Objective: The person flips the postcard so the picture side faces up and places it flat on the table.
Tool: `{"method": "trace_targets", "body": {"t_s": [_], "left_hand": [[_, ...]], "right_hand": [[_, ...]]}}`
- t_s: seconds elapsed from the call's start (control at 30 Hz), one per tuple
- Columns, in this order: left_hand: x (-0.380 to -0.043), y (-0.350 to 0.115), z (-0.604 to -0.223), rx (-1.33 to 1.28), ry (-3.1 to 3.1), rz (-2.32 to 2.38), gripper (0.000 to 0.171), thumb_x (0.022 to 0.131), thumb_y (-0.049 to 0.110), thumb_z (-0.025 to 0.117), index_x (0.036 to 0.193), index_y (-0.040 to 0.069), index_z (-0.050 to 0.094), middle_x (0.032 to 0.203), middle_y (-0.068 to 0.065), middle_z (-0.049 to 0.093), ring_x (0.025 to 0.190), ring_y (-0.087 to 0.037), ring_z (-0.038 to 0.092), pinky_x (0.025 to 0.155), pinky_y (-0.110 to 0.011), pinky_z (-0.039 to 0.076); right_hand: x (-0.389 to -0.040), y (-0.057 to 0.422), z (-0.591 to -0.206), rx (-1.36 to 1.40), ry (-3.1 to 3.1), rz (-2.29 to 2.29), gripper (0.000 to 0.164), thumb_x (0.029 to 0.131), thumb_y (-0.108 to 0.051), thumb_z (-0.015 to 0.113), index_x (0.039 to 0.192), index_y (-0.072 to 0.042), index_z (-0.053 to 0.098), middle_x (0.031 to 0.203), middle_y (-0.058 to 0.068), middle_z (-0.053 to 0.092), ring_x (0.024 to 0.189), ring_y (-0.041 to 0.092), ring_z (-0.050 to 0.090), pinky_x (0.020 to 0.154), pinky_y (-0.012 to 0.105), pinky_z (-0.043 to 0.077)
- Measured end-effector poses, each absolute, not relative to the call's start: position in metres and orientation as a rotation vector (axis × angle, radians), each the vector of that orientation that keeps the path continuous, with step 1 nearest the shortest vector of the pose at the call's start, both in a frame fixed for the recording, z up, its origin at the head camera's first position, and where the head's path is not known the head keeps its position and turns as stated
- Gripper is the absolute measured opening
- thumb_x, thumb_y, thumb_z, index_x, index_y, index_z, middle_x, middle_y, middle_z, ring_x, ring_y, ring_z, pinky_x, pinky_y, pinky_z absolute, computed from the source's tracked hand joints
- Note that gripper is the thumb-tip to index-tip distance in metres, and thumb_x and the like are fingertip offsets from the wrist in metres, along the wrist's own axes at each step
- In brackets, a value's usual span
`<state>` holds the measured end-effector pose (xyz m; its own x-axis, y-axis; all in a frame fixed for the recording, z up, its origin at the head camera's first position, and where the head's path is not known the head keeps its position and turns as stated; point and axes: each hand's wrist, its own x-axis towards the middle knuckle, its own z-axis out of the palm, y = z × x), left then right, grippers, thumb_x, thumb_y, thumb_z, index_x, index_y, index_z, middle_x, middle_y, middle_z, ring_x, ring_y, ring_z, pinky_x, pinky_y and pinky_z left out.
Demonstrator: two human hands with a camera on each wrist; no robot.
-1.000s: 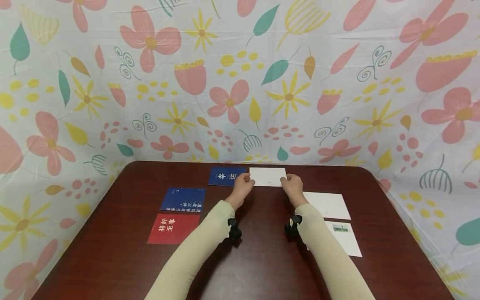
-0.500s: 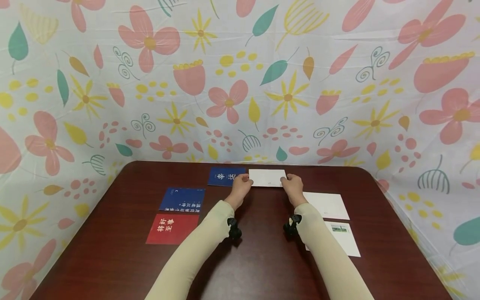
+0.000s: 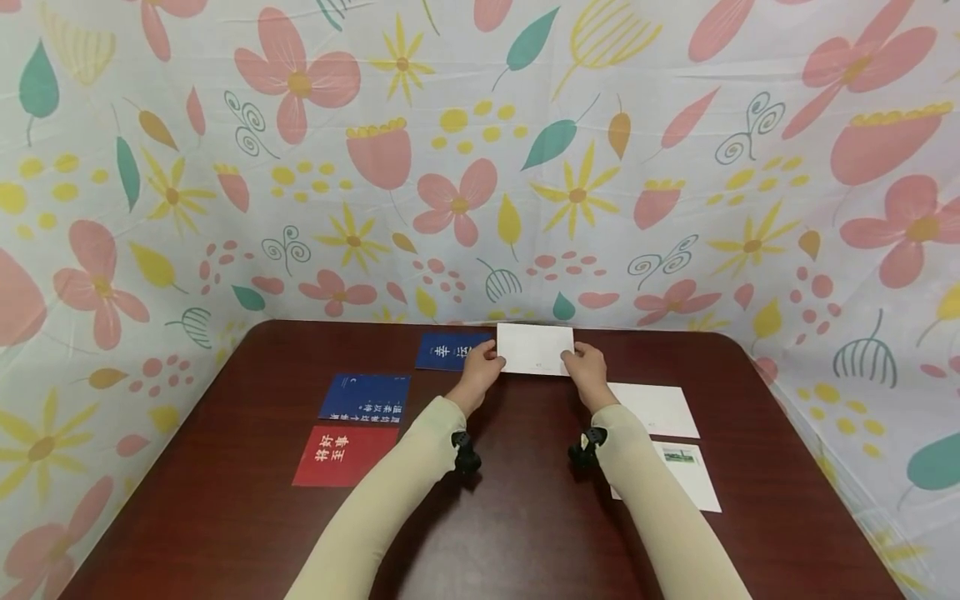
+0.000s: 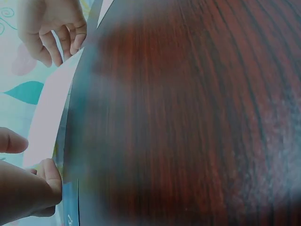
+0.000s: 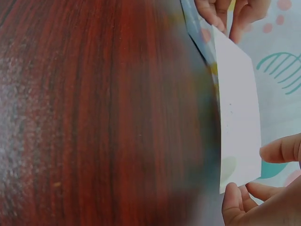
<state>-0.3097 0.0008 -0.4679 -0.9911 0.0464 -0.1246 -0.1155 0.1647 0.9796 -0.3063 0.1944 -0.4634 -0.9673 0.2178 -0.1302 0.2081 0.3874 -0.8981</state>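
A white postcard [image 3: 535, 348] with small faint print is held at the far middle of the table, tilted up toward the head camera. My left hand [image 3: 478, 375] pinches its left side, thumb at the lower left corner. On the opposite side my right hand [image 3: 588, 372] pinches the lower right corner. From the right wrist, the postcard [image 5: 239, 113] shows its blank face, with the fingers of both hands at its two ends. A blue card [image 3: 444, 352] with white characters lies just left of the postcard, partly covered by my left hand.
Toward the left lie another blue card [image 3: 365, 397] and a red card [image 3: 345, 456]. Two more white postcards lie at the right: a plain one [image 3: 660, 411] and one with a green stamp picture [image 3: 697, 483], partly under my right sleeve. A floral cloth [image 3: 457, 200] hangs behind the dark wooden table [image 3: 510, 517].
The postcard's far edge has risen, so the card now leans up and shows more of its face. Both hands have moved up slightly with it. The other cards stay put.
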Motion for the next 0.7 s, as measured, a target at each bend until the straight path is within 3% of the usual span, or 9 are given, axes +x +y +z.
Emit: {"method": "trace_targets", "body": {"t_s": [0.13, 0.27, 0.7], "left_hand": [[-0.308, -0.001, -0.466, -0.040, 2.317, 1.935, 0.053, 0.090, 0.002, 0.052, 0.142, 0.001, 0.044, 0.101, -0.009, 0.050, 0.089, -0.018, 0.044, 0.070, -0.027, 0.038], [-0.307, -0.005, -0.464, -0.026, 2.332, 1.915, 0.053, 0.090, 0.002, 0.052, 0.142, 0.003, 0.045, 0.104, -0.010, 0.051, 0.088, -0.018, 0.044, 0.069, -0.027, 0.037], [-0.307, -0.013, -0.453, -0.041, 2.359, 1.885, 0.047, 0.094, 0.007, 0.050, 0.140, 0.005, 0.048, 0.119, -0.018, 0.055, 0.098, -0.025, 0.055, 0.081, -0.035, 0.047]], "right_hand": [[-0.307, 0.194, -0.462, -0.387, -2.597, 1.699, 0.057, 0.093, -0.014, 0.045, 0.144, 0.008, 0.034, 0.139, 0.029, 0.041, 0.126, 0.038, 0.042, 0.103, 0.048, 0.038], [-0.307, 0.196, -0.460, -0.383, -2.578, 1.746, 0.054, 0.095, -0.015, 0.046, 0.143, 0.007, 0.037, 0.140, 0.028, 0.041, 0.128, 0.038, 0.041, 0.104, 0.048, 0.038], [-0.301, 0.202, -0.442, -0.331, -2.563, 1.807, 0.048, 0.099, -0.017, 0.043, 0.143, 0.003, 0.040, 0.144, 0.024, 0.040, 0.132, 0.037, 0.039, 0.106, 0.049, 0.036]]}}
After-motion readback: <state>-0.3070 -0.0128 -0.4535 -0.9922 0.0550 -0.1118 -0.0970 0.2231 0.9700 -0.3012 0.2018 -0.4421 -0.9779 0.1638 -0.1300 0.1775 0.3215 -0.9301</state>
